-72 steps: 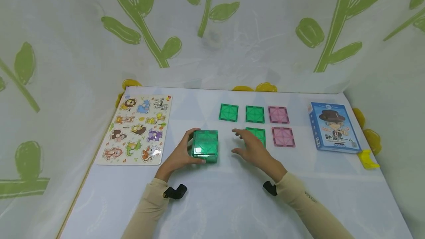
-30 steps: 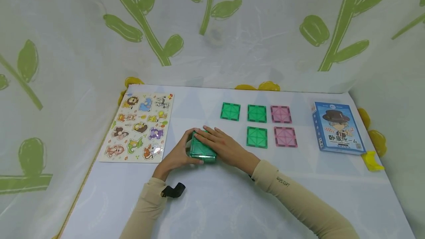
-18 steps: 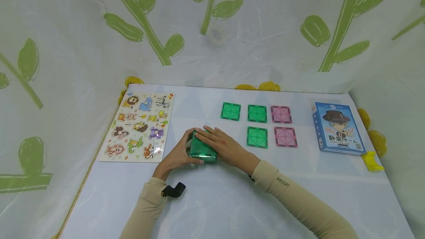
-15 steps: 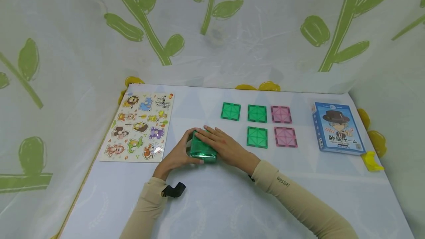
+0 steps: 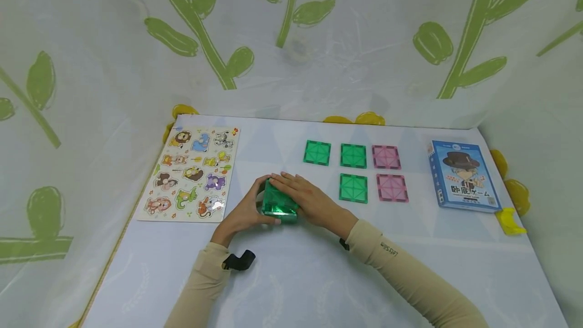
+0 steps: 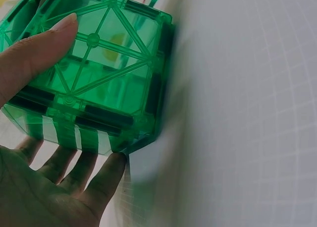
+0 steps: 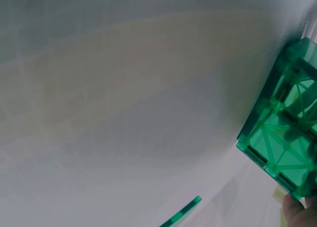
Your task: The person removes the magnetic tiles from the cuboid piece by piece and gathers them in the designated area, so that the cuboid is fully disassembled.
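Observation:
A see-through green box built of magnetic tiles [image 5: 278,202] stands at the middle of the table. My left hand [image 5: 247,210] holds it from the left, thumb along the near face and fingers around the far left side. In the left wrist view the thumb [image 6: 52,41] presses a tile with crossed ribs, and the other fingers [image 6: 106,175] reach under the lower edge. My right hand [image 5: 311,200] lies with extended fingers over the box's top and right side, covering part of it. The right wrist view shows the box [image 7: 277,142] at its right edge.
Right of the box lie three flat green tiles [image 5: 353,188] and two pink tiles [image 5: 392,188]. An animal puzzle board [image 5: 191,173] is on the left. A blue game box [image 5: 463,176] and a yellow piece [image 5: 510,221] are on the right.
My right hand has come left from over a flat green tile onto the box, then its fingers shifted slightly right on top. My left hand keeps its hold on the box.

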The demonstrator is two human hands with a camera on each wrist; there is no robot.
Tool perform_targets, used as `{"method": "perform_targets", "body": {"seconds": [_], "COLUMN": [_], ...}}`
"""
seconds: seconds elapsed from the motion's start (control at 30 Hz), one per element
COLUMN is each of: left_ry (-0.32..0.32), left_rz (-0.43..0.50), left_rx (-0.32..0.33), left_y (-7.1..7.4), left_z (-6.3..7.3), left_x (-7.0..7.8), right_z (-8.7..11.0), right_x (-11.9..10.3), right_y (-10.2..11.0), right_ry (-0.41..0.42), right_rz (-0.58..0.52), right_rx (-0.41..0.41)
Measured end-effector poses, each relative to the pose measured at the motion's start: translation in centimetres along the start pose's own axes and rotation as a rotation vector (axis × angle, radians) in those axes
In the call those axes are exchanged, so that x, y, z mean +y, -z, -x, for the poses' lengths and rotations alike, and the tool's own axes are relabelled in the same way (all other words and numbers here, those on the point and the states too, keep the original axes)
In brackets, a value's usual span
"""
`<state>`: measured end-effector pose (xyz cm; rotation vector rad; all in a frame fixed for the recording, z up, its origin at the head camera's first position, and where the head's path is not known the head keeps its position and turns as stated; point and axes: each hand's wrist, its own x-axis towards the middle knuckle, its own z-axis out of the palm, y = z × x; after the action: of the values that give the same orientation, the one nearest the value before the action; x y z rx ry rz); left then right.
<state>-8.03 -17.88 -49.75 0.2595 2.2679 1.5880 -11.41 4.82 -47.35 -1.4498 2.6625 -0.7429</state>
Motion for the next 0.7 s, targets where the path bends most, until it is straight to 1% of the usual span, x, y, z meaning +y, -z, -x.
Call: {"method": "perform_targets", "body": {"seconds": [0.13, 0.3, 0.5, 0.57, 0.7], "left_ry": [0.0, 0.003, 0.025, 0.025, 0.022], "left_rz": [0.003, 0.014, 0.024, 0.023, 0.034], "left_rx": [-0.002, -0.003, 0.001, 0.003, 0.002], "left_y": [0.0, 0.0, 0.0, 0.1, 0.1], "left_z": [0.0, 0.0, 0.1, 0.1, 0.1], "left_x": [-0.1, -0.1, 0.0, -0.1, -0.1], "right_z": [-0.1, -0.3, -0.6, -0.6, -0.4], "right_x": [-0.1, -0.3, -0.6, -0.5, -0.2], "right_y": [0.0, 0.1, 0.6, 0.8, 1.1], "right_ry": [-0.012, -0.057, -0.149, -0.187, -0.245], "right_rz": [-0.044, -0.128, -0.217, -0.238, -0.279], "right_rx": [0.016, 0.052, 0.086, 0.085, 0.11]}}
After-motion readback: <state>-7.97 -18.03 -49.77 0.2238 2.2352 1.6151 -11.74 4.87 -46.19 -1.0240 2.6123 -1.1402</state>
